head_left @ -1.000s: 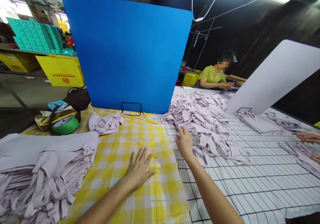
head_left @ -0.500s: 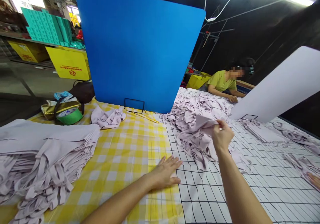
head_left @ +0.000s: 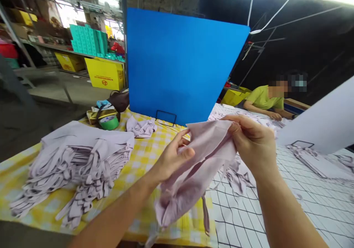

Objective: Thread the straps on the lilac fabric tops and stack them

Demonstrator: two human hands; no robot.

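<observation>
A pale lilac cloth piece (head_left: 199, 163) with thin straps hangs over the near part of the table. My right hand (head_left: 251, 141) pinches its upper right corner between thumb and fingers. At the cloth's left edge is my left hand (head_left: 173, 157), thumb and fingers apart, not closed on it. Behind the right hand lies a loose heap of similar lilac cloth (head_left: 239, 176), partly hidden. On the left, a neat stack of lilac pieces (head_left: 91, 137) rests with its straps hanging toward the near edge.
A blue board (head_left: 179, 67) stands at the back of the yellow checked cloth (head_left: 143, 155). Green tape (head_left: 109, 123) and a small lilac bundle (head_left: 141, 127) lie left. A white board (head_left: 323, 119) and a person (head_left: 264, 98) are at right.
My right hand has brought the cloth piece from the heap toward me. My left hand has risen from the table to the cloth's left edge. The view has shifted left.
</observation>
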